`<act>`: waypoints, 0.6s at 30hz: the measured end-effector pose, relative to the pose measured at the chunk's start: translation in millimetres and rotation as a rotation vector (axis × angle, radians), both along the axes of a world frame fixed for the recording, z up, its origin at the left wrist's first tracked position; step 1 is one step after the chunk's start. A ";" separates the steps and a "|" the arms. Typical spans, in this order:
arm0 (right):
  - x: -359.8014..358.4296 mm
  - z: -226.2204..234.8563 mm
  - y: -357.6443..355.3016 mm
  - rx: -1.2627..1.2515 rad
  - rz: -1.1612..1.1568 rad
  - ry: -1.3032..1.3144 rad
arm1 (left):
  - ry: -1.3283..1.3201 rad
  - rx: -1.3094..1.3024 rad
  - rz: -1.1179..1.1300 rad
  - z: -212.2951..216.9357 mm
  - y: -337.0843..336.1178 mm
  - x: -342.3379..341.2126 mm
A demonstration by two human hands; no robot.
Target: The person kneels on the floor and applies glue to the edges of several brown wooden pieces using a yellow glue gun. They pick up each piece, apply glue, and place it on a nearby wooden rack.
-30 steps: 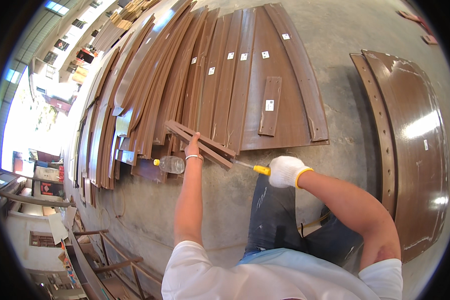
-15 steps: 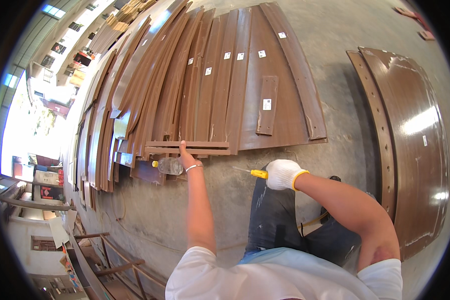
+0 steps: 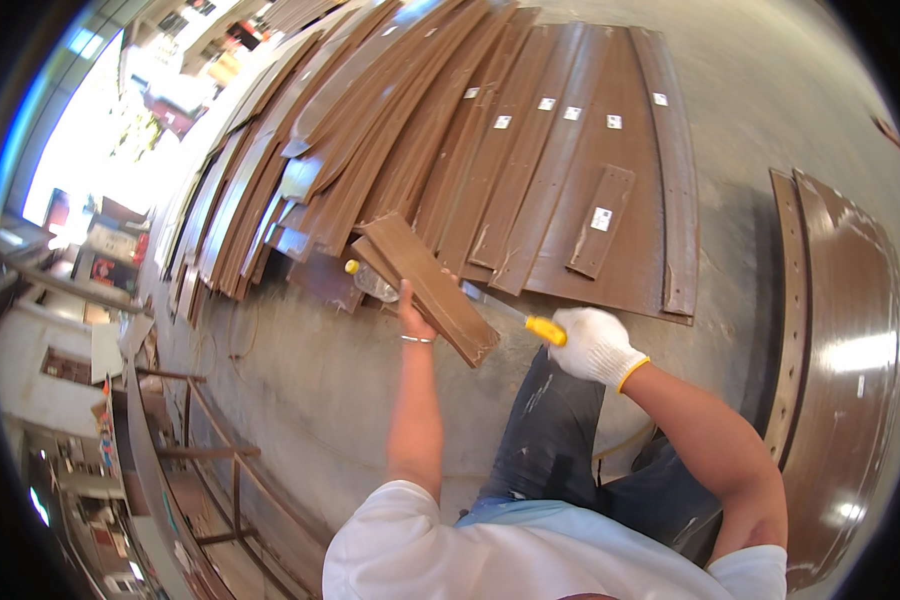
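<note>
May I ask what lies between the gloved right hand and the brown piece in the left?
The head view shows a yellow-handled tool, pointing from the right hand toward the brown piece.

Brown boards (image 3: 432,283) in left hand (image 3: 417,318) slant far-left to near-right again, broad face now showing; yellow-handled tool (image 3: 546,331) back close beside them.

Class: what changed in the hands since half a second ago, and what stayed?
The left hand has turned its brown boards from level to slanting down rightward, broad face showing. The yellow-handled tool in the right hand now has its tip near them. Both grips stayed.
</note>
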State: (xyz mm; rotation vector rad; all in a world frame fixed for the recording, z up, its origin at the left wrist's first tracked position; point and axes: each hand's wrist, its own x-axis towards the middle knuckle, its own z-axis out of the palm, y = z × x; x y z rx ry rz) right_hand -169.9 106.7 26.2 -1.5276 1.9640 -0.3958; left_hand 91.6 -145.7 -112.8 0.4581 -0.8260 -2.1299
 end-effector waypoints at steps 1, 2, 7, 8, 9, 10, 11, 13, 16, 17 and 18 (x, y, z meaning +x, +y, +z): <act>3.6 2.5 -6.9 -0.064 -0.114 0.006 | -0.080 -0.019 0.019 -1.1 4.6 3.3; 3.2 4.5 -10.5 -0.143 -0.157 -0.017 | -0.061 -0.025 -0.019 -1.5 11.5 8.2; 16.4 -2.8 -19.0 0.155 0.366 0.038 | -0.076 -0.121 -0.088 7.1 34.1 34.7; 20.4 -6.6 -20.5 0.119 0.290 0.024 | -0.064 -0.101 -0.089 9.7 36.7 41.5; 25.1 -10.8 -20.3 0.133 0.226 0.033 | -0.054 -0.092 -0.088 11.9 38.8 48.5; 27.9 -14.7 -23.1 0.073 0.164 0.045 | -0.095 -0.099 -0.033 14.0 40.4 56.3; 29.9 -18.7 -26.4 0.007 0.111 0.053 | -0.077 -0.094 -0.021 15.1 42.0 63.9; 33.0 -26.6 -28.1 0.045 0.434 0.030 | -0.039 -0.100 0.017 17.2 44.0 80.6; 35.8 -38.0 -28.5 0.074 0.530 0.022 | -0.048 -0.011 0.130 19.8 54.4 112.2; 39.2 -42.3 -28.7 0.085 0.391 0.073 | -0.072 0.042 0.183 21.5 59.5 124.1; 37.2 -45.3 -35.8 0.073 0.429 0.152 | -0.091 0.109 0.248 24.2 65.1 137.0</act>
